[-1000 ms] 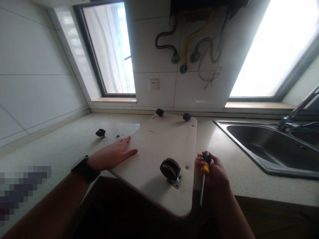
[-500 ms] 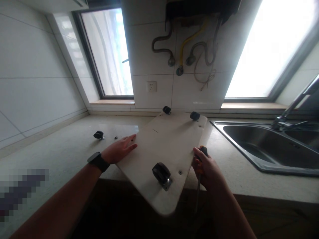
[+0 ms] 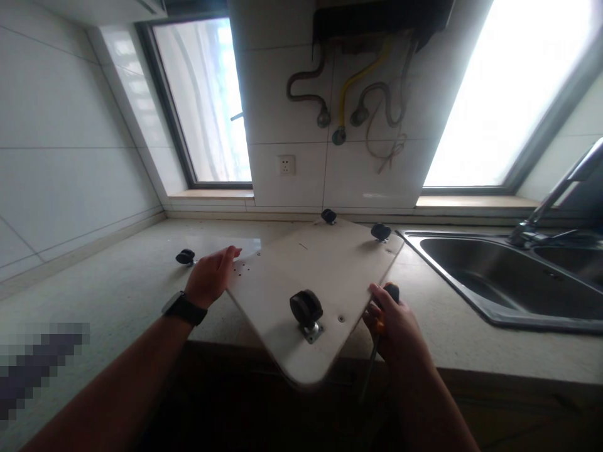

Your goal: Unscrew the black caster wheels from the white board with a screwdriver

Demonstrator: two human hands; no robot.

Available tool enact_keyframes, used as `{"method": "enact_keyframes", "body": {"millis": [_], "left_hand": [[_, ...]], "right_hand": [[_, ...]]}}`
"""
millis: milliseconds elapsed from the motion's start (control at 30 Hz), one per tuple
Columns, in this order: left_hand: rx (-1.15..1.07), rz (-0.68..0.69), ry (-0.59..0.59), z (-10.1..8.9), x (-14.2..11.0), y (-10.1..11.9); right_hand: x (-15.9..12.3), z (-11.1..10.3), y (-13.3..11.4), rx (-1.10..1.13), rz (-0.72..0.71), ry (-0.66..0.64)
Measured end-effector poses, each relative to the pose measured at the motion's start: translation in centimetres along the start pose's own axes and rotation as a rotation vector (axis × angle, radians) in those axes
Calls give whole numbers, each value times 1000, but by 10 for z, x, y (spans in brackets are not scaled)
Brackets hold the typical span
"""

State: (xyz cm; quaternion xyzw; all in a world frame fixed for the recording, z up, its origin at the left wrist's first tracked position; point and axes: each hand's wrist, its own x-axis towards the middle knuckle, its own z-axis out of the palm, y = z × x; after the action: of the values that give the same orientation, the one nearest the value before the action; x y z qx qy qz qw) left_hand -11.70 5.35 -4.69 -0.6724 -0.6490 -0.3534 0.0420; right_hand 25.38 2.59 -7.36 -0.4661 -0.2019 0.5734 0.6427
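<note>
A white board (image 3: 325, 270) with rounded corners lies tilted across the counter, its near corner jutting over the front edge. Three black swivel casters stand on it: a near one (image 3: 306, 309), a far-left one (image 3: 328, 216) and a far-right one (image 3: 380, 232). Several small holes show at its left corner. My left hand (image 3: 210, 276), with a dark watch at the wrist, grips the board's left edge, fingers closed together. My right hand (image 3: 393, 320) is closed around a screwdriver (image 3: 392, 291) with a black and orange handle, shaft pointing down, its fingertips touching the board's right edge.
A loose black caster (image 3: 185, 257) sits on the pale counter (image 3: 113, 295) left of the board. The steel sink (image 3: 471, 276) and its faucet (image 3: 527, 232) are at the right. Pipes (image 3: 308, 96) and a socket (image 3: 286, 165) are on the tiled wall.
The board has turned clockwise, its far end going right and its near corner pulling back. My left hand has moved from lying on the board to its left edge, revealing the holes.
</note>
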Motion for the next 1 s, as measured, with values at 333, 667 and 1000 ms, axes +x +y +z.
{"method": "enact_keyframes", "body": {"millis": [333, 667, 1000], "left_hand": [[58, 335, -166, -47, -4, 49], [57, 461, -728, -89, -51, 98], [90, 351, -738, -75, -62, 95]], "right_hand": [[-14, 6, 14, -27, 1, 96], [-33, 10, 29, -48, -35, 148], [32, -23, -20, 4, -112, 164]]}}
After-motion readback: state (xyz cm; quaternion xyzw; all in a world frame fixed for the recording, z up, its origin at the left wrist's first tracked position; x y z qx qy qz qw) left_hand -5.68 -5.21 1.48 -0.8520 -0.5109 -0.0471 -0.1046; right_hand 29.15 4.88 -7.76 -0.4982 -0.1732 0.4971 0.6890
